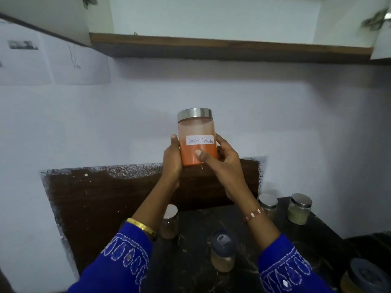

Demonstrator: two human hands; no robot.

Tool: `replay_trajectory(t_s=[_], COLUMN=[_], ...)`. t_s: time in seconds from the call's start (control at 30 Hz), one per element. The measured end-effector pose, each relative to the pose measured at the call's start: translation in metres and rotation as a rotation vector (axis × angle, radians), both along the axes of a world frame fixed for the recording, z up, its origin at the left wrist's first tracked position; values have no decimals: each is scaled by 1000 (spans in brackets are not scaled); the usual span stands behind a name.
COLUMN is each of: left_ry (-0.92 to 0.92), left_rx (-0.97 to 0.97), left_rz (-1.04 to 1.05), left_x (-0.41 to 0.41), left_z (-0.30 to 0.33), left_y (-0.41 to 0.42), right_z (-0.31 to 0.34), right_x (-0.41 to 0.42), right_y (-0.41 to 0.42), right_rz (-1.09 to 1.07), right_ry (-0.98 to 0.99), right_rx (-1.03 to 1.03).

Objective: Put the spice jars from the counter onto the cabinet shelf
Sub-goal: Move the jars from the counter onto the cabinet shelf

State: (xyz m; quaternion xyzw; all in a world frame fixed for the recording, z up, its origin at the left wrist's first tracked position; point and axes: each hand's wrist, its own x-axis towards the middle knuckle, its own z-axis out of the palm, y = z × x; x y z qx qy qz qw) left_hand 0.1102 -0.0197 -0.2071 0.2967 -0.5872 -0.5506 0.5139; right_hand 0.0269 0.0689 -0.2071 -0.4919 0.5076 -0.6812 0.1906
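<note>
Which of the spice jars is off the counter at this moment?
The jar labelled "Red chilli Powder", with orange-red powder and a steel lid. The left hand and right hand hold it upright in the air; the other jars stand on the dark counter.

Single head view; faces the wall point(190, 92) closely, counter point(196, 229) low in frame.

A pale wall point(131, 115) fills the background. Two paper sheets point(53, 64) with faint print hang on it at upper left, side by side and slightly overlapping. A dark brown board point(101, 199) with a ragged, speckled upper edge is fixed to the lower wall. Green leaves point(373, 21) hang at the upper right corner, blurred; a smaller sprig point(87, 1) shows at the top left edge.
</note>
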Motion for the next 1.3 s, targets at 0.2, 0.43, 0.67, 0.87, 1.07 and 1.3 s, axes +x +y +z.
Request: replay_trajectory(t_s=[0.2, 0.43, 0.67, 0.87, 1.07, 1.3], left_ry=[-11, 47, 65, -48, -199, -376], left_rx=[-407, -527, -582, -557, -519, -457], left_rz=[364, 245, 269, 361, 392, 509], left_x=[6, 22, 40, 59, 69, 70], left_z=[74, 159, 232, 266, 285, 293], left_y=[-20, -40, -85, -147, -191, -214], right_z=[60, 148, 229, 268, 292, 300], right_x=[-7, -4, 7, 25, 38, 43], right_y=[-34, -85, -141, -203, -248, -267], right_rz=[19, 82, 126, 76, 37, 15], right_ry=[12, 34, 158, 302, 453, 560], right_rx=[-149, -312, -342, -262, -110, 115])
